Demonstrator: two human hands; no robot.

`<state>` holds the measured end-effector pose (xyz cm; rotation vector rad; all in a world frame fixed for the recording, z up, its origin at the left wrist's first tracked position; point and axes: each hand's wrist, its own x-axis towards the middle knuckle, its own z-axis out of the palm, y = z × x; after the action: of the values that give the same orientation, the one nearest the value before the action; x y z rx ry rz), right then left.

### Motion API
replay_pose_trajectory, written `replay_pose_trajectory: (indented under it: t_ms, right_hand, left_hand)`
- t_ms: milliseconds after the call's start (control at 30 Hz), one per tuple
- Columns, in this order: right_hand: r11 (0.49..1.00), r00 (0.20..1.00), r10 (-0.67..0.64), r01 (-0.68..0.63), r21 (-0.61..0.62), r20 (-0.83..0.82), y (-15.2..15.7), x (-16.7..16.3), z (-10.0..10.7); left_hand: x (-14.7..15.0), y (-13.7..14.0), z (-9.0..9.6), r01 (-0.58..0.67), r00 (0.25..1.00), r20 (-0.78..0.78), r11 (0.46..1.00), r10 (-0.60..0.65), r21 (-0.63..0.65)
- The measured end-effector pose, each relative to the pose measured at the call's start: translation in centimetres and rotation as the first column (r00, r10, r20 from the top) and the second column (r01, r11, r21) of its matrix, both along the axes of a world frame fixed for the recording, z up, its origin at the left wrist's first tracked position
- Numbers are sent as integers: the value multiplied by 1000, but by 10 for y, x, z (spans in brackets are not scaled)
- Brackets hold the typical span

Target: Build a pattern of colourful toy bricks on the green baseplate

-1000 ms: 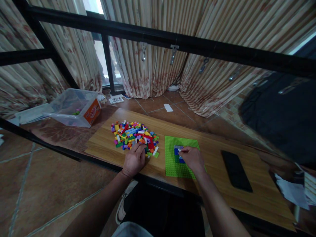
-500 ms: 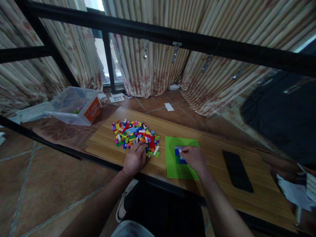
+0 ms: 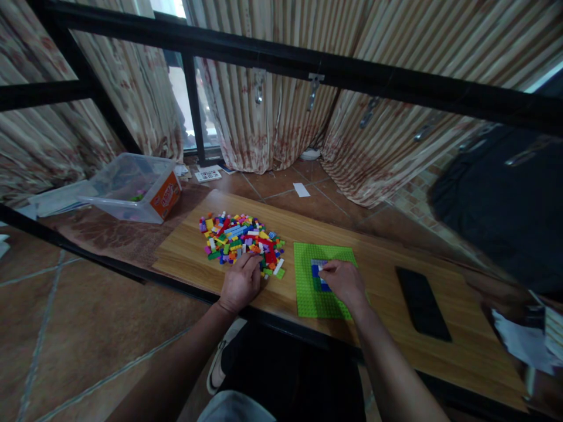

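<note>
A bright green studded baseplate [image 3: 308,305] lies on the wooden board in front of me. On it is a small patch of blue, grey, green and white building bricks [image 3: 315,272]. My right hand [image 3: 345,281] is over this patch, thumb and forefinger pinched at a small white brick that its fingers partly cover. To the left spreads a loose heap of multicoloured building bricks [image 3: 240,231]. My left hand [image 3: 241,281] rests at the heap's near edge with its fingers curled down among the bricks; whatever they hold is hidden.
A black phone-like slab [image 3: 423,303] lies on the wooden board [image 3: 378,258], right of the baseplate. Beyond the board's left end stands a clear plastic bin [image 3: 127,193] with an orange label. A black metal rail [image 3: 281,53] crosses ahead, before striped curtains [image 3: 281,129].
My right hand has shifted very slightly left over the brick patch, still pinched. The left hand stays where it was at the heap.
</note>
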<state>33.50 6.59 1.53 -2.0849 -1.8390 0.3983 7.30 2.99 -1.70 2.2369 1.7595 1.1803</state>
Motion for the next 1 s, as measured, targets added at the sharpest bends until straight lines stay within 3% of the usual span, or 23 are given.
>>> replay_pose_trajectory:
  t_ms: [600,1000]
  right_hand:
    - [999,969,5,-15,-41,-246,5,20,-2]
    - [999,953,-19,4,-49,-303,7,15,-19]
  left_hand:
    - [0,2,-1,6,1000,-12,1000,-6,29]
    - [0,1,-1,-8,1000,-17,999,8,36]
